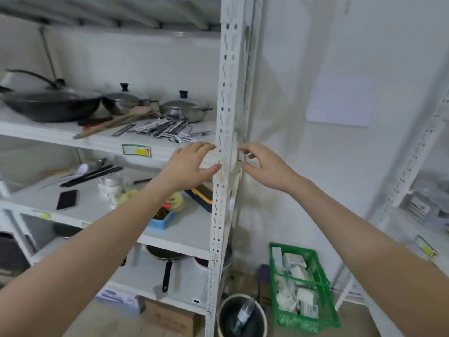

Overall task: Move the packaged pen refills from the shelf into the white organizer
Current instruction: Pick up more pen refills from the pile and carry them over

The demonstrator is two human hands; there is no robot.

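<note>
Both hands up at mid-frame, empty: left hand (192, 164) with fingers loosely spread, right hand (263, 166) curled around nothing, flanking the shelf post (224, 132). The pen refills (162, 128) lie heaped just above-left, within reach, likely next. No white organizer visible yet.

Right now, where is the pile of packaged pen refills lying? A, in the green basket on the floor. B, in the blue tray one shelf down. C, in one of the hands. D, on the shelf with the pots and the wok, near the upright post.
D: the packaged pen refills lie spread on the shelf in front of the lidded pots, beside the wok, just left of the upright post.
</note>
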